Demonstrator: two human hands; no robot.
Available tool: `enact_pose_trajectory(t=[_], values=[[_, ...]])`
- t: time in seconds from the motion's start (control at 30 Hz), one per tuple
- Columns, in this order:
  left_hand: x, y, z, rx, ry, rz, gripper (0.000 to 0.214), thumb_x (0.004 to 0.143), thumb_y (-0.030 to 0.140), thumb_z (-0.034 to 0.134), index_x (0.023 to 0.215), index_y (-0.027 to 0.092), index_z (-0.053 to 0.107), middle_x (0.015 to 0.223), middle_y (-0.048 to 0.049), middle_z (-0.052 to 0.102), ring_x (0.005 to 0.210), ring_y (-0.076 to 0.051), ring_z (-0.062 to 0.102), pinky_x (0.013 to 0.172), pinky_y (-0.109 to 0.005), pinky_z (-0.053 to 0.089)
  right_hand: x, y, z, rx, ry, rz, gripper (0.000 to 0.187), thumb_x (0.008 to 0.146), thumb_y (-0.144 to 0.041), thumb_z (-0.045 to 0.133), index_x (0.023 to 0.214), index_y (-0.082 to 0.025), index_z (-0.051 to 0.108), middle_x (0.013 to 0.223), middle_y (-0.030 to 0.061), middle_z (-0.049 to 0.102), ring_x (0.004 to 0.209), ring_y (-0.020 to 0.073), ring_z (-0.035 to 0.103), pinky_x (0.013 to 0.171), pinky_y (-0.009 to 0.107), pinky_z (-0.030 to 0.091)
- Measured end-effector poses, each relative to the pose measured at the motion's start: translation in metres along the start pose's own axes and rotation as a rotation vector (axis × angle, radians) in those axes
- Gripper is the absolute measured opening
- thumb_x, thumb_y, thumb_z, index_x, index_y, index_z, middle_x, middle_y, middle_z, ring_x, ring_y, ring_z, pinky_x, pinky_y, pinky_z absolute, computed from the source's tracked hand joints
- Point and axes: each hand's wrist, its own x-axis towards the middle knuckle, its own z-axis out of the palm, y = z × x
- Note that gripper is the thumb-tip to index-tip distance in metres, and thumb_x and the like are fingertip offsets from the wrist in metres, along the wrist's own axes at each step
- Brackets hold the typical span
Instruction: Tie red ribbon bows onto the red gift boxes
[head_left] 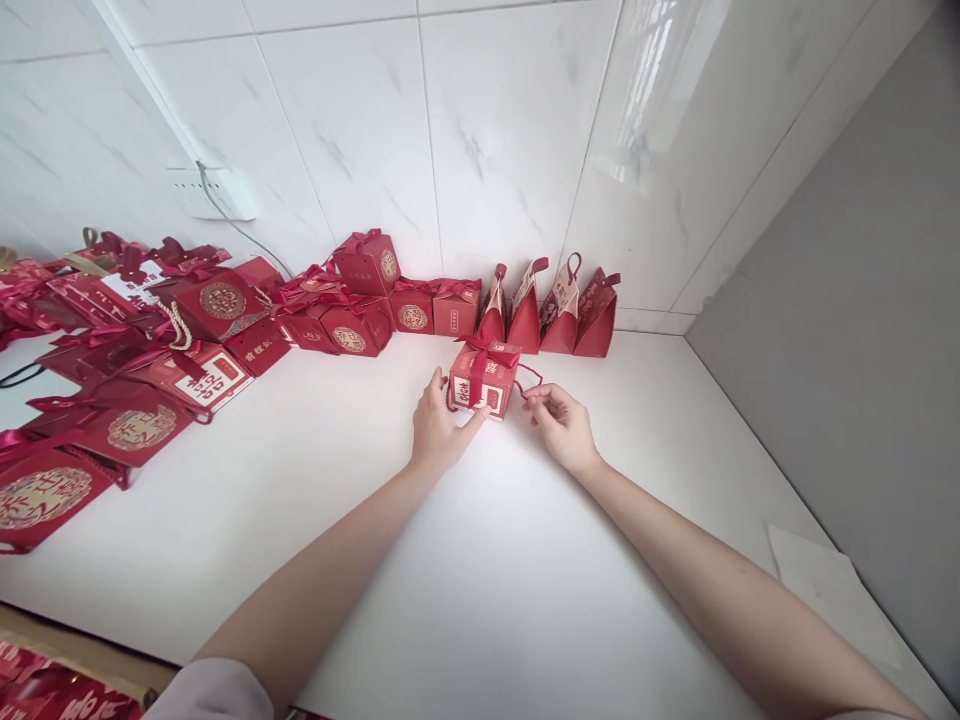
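Observation:
A small red gift box [484, 380] with a red ribbon bow on top stands on the white table [465, 560]. My left hand [439, 425] rests against the box's left front corner with fingers curled on it. My right hand [559, 420] is just right of the box and pinches a thin red cord [529, 380] that loops out from the box.
Behind the box, a row of red wedge-shaped bags [555, 310] and small red boxes [427, 305] lines the tiled wall. Many larger red gift boxes [150, 380] crowd the left side. A wall socket [210, 195] with a cable is upper left. A grey panel [847, 300] borders the right.

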Motion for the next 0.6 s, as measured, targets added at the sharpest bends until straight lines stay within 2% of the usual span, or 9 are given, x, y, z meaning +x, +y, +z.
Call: enact_pose_trajectory(t=[0.07, 0.17, 0.23, 0.3, 0.37, 0.47, 0.53, 0.6], values=[[-0.002, 0.003, 0.001, 0.113, 0.012, 0.001, 0.106, 0.068, 0.056, 0.076, 0.151, 0.019, 0.02, 0.139, -0.0194, 0.05, 0.13, -0.037, 0.047, 0.111, -0.056, 0.03, 0.004, 0.004, 0.001, 0.021, 0.04, -0.058, 0.031, 0.088, -0.042, 0.06, 0.111, -0.023, 0.058, 0.116, 0.0084, 0.063, 0.103, 0.0214, 0.062, 0.091, 0.039, 0.052], [-0.005, 0.01, 0.002, 0.163, -0.028, -0.015, 0.116, 0.066, 0.058, 0.077, 0.154, 0.02, 0.011, 0.139, -0.0206, 0.05, 0.13, -0.039, 0.047, 0.114, -0.061, 0.02, 0.012, 0.012, 0.001, 0.053, -0.039, -0.013, 0.061, 0.083, -0.043, 0.067, 0.136, -0.029, 0.043, 0.151, 0.0082, 0.039, 0.14, 0.0233, 0.038, 0.116, 0.046, 0.03], [-0.005, 0.013, 0.002, 0.164, -0.024, -0.02, 0.121, 0.065, 0.057, 0.078, 0.155, 0.022, 0.004, 0.141, -0.0209, 0.048, 0.133, -0.04, 0.044, 0.114, -0.063, 0.016, 0.015, 0.015, 0.001, 0.081, -0.114, 0.024, 0.075, 0.079, -0.044, 0.071, 0.144, -0.03, 0.035, 0.158, 0.0068, 0.03, 0.147, 0.0233, 0.026, 0.121, 0.048, 0.018], [-0.005, 0.014, 0.001, 0.155, 0.0, -0.028, 0.124, 0.064, 0.057, 0.078, 0.155, 0.023, 0.0, 0.144, -0.0214, 0.044, 0.137, -0.04, 0.04, 0.114, -0.064, 0.014, 0.014, 0.013, 0.002, 0.164, -0.213, 0.032, 0.083, 0.077, -0.044, 0.074, 0.147, -0.032, 0.032, 0.158, 0.007, 0.031, 0.146, 0.0242, 0.03, 0.12, 0.05, 0.02], [-0.004, 0.014, -0.001, 0.142, 0.025, -0.054, 0.124, 0.064, 0.058, 0.078, 0.154, 0.023, 0.0, 0.149, -0.0226, 0.038, 0.139, -0.04, 0.037, 0.115, -0.064, 0.014, 0.008, 0.008, 0.004, 0.264, -0.333, 0.047, 0.088, 0.077, -0.044, 0.075, 0.15, -0.032, 0.027, 0.151, 0.009, 0.044, 0.137, 0.0247, 0.045, 0.116, 0.051, 0.029], [-0.002, 0.011, -0.005, 0.128, 0.071, -0.111, 0.122, 0.063, 0.058, 0.079, 0.153, 0.023, 0.005, 0.154, -0.023, 0.031, 0.141, -0.041, 0.034, 0.116, -0.062, 0.017, -0.006, -0.002, 0.009, 0.304, -0.486, 0.075, 0.088, 0.084, -0.041, 0.068, 0.154, -0.029, 0.016, 0.119, 0.0083, 0.069, 0.113, 0.0227, 0.066, 0.108, 0.051, 0.041], [-0.001, 0.009, -0.009, 0.112, 0.085, -0.129, 0.119, 0.063, 0.057, 0.079, 0.153, 0.023, 0.008, 0.154, -0.0222, 0.032, 0.139, -0.04, 0.038, 0.114, -0.059, 0.025, -0.014, -0.009, 0.011, 0.262, -0.521, 0.051, 0.082, 0.088, -0.039, 0.063, 0.154, -0.027, 0.016, 0.101, 0.0047, 0.074, 0.098, 0.0215, 0.071, 0.101, 0.048, 0.047], [-0.001, 0.006, -0.012, 0.093, 0.083, -0.134, 0.115, 0.065, 0.056, 0.078, 0.152, 0.023, 0.01, 0.153, -0.0215, 0.035, 0.135, -0.038, 0.044, 0.111, -0.054, 0.034, -0.019, -0.014, 0.011, 0.187, -0.484, 0.005, 0.069, 0.09, -0.037, 0.059, 0.15, -0.028, 0.026, 0.095, 0.0028, 0.074, 0.088, 0.021, 0.072, 0.092, 0.044, 0.052]])
